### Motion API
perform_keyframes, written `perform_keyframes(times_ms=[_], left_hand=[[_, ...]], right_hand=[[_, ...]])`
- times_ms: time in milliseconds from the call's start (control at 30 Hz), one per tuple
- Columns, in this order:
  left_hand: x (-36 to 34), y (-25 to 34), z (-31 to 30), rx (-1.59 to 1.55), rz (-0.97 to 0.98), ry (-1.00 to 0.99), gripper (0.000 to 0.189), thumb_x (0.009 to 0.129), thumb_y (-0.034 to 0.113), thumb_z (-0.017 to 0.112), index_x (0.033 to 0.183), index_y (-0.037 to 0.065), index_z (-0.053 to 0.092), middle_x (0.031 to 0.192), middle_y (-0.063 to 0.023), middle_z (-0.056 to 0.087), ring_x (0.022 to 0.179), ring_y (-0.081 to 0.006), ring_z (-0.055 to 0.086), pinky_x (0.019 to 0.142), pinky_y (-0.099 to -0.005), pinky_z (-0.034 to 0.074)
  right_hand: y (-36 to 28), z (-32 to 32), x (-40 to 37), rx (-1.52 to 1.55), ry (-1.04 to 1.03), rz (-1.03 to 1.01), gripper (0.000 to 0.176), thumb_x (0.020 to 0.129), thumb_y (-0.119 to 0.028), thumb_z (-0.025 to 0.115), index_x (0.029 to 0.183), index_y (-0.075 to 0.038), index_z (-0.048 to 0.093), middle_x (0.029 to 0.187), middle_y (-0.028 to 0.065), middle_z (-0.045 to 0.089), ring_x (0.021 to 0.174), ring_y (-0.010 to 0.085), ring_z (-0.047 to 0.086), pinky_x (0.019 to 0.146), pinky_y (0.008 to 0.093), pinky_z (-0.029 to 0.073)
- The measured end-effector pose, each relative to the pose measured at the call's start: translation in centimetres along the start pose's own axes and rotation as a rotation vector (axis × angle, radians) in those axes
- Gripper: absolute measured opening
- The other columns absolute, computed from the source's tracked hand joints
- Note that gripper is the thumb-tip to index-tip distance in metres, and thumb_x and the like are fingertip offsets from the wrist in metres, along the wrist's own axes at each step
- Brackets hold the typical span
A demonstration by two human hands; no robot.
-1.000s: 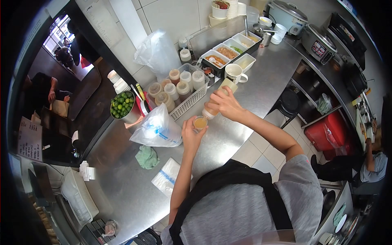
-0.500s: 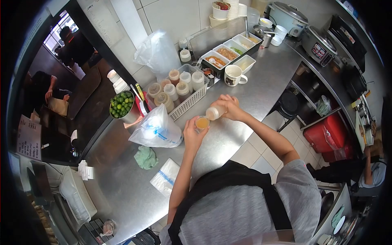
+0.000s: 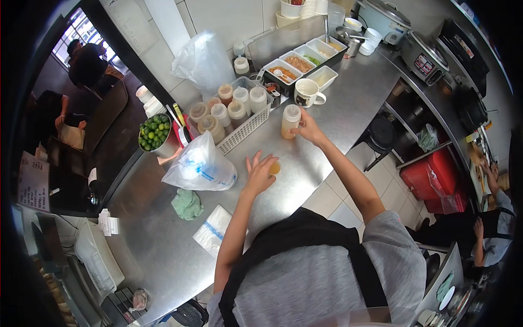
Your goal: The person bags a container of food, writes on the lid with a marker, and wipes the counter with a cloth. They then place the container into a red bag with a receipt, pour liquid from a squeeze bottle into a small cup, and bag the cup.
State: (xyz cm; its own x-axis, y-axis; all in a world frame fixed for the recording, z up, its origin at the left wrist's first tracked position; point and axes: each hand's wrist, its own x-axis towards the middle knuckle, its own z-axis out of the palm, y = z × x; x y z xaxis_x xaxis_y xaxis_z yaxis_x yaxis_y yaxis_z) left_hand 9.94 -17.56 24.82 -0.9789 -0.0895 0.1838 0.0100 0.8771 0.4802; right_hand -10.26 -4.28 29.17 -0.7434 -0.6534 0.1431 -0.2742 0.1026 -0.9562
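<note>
My right hand (image 3: 309, 129) grips a squeeze bottle (image 3: 290, 122) with pale brown sauce in its lower part; the bottle is upright above the steel counter. My left hand (image 3: 260, 176) has its fingers spread beside a small clear cup (image 3: 275, 168) of orange-yellow liquid. Whether the hand still touches the cup is hard to see. Beyond the bottle, a white basket (image 3: 245, 131) holds several more squeeze bottles. A printed mug (image 3: 306, 94) stands behind my right hand.
A filled plastic bag (image 3: 204, 166), a green cloth (image 3: 187, 204) and a packet of plastic bags (image 3: 216, 231) lie on the left. A bowl of limes (image 3: 159, 137) stands near the pass. Topping tubs (image 3: 298, 64) line the back. Another person (image 3: 493, 229) works at right.
My right hand has turned the bottle from tilted over the cup to upright and moved it away. The left fingers have spread from around the cup, which is now lower beside them.
</note>
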Motion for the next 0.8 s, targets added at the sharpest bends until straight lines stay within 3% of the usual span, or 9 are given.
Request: perform_keyframes(times_ms=[33,133,233,367,600,700,800], left_hand=[[0.0,0.3,-0.3,0.027,0.031,0.018,0.059,0.060,0.007,0.064,0.116,0.019,0.050,0.122,-0.0113,0.049,0.125,-0.0322,0.028,0.104,-0.0531,0.013],[-0.9,1.4,-1.6,0.116,0.049,0.170,0.062,0.060,0.007,0.067,0.118,0.015,0.047,0.118,-0.0154,0.047,0.119,-0.0326,0.033,0.100,-0.0507,0.020],[-2.7,2.8,-2.1,-0.149,-0.207,0.167,0.073,0.059,0.013,0.074,0.124,0.009,0.041,0.110,-0.0149,0.047,0.109,-0.0312,0.038,0.094,-0.0463,0.027],[-3.3,2.4,0.6,-0.159,-0.322,0.221,0.090,0.058,0.023,0.079,0.130,0.002,0.029,0.108,-0.0106,0.049,0.101,-0.0288,0.042,0.089,-0.0419,0.029],[-1.8,1.5,3.5,-0.220,-0.244,0.434,0.098,0.059,0.015,0.079,0.135,0.002,0.019,0.107,-0.0108,0.052,0.107,-0.0284,0.043,0.095,-0.0419,0.024],[-1.6,1.1,3.7,-0.285,-0.251,0.453,0.097,0.060,0.011,0.079,0.135,0.001,0.017,0.106,-0.0119,0.053,0.107,-0.0278,0.044,0.096,-0.0417,0.024],[-1.6,0.9,3.8,-0.351,-0.256,0.484,0.098,0.059,0.008,0.078,0.135,0.000,0.016,0.102,-0.0128,0.055,0.105,-0.0276,0.046,0.095,-0.0410,0.026]], right_hand=[[-0.5,0.0,-0.5,-0.082,0.037,-0.007,0.069,0.064,-0.001,0.071,0.123,-0.007,0.036,0.112,0.0050,0.051,0.107,0.0211,0.050,0.089,0.0314,0.042],[3.7,-0.9,-1.3,-0.196,0.166,0.321,0.064,0.066,-0.005,0.070,0.121,-0.009,0.037,0.100,0.0041,0.054,0.093,0.0185,0.054,0.074,0.0296,0.046],[3.3,-0.9,-4.0,0.091,0.275,0.488,0.047,0.072,-0.007,0.066,0.114,-0.009,0.043,0.087,0.0021,0.054,0.078,0.0128,0.055,0.062,0.0266,0.045],[4.0,2.1,-5.3,0.173,0.024,0.329,0.018,0.083,-0.012,0.057,0.100,-0.007,0.054,0.085,0.0019,0.058,0.077,0.0109,0.057,0.066,0.0240,0.047],[4.8,9.3,-1.5,0.022,-0.185,-0.065,0.035,0.080,-0.008,0.060,0.113,-0.005,0.052,0.098,0.0092,0.058,0.089,0.0174,0.057,0.075,0.0285,0.048],[0.4,8.9,-0.8,0.013,-0.316,0.056,0.037,0.079,-0.005,0.059,0.115,-0.005,0.052,0.099,0.0109,0.058,0.090,0.0199,0.056,0.078,0.0308,0.047],[-1.9,7.3,-1.5,-0.258,-0.394,-0.248,0.035,0.078,-0.003,0.057,0.113,-0.007,0.055,0.097,0.0109,0.058,0.088,0.0240,0.057,0.079,0.0323,0.047]])
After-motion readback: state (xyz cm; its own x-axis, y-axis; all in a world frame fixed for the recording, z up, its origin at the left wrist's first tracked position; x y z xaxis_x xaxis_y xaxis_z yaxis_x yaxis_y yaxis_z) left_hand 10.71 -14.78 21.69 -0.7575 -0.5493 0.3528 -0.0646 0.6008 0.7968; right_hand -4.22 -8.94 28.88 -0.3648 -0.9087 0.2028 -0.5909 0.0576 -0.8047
